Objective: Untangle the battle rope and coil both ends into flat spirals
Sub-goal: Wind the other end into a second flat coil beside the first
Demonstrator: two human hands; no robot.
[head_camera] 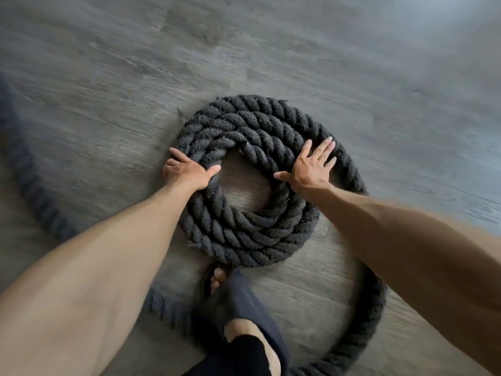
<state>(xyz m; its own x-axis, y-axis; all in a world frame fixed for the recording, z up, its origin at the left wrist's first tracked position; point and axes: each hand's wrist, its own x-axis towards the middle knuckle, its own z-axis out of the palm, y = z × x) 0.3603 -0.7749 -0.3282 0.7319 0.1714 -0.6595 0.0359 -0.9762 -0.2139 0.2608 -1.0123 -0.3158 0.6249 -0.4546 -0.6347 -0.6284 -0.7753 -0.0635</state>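
Two bare forearms reach down from the lower corners, the left forearm (pixel 95 267) and the right forearm (pixel 406 234), and between them a foot in a dark slide sandal (pixel 238 297) stands on the grey wood-grain floor (pixel 108 85), its toes just beside the near edge of the coil. The black battle rope (pixel 249 123) lies at the centre of the view, wound flat on the floor in a spiral of several turns around an open middle where the planks show. The left hand (pixel 187 170) clasps the coil's left side, with the thumb hooked over the inner turn and the fingers bent down at the outer edge. The right hand (pixel 311 166) lies flat on the coil's right side, fingers straight and spread, palm down on the turns, grasping nothing. From under the right forearm the rope's loose run leaves the outer turn and sweeps in a wide arc down the right and round toward the bottom edge. Another stretch, blurred, curves along the left side of the view, and a short piece shows beside the sandal under the left forearm.
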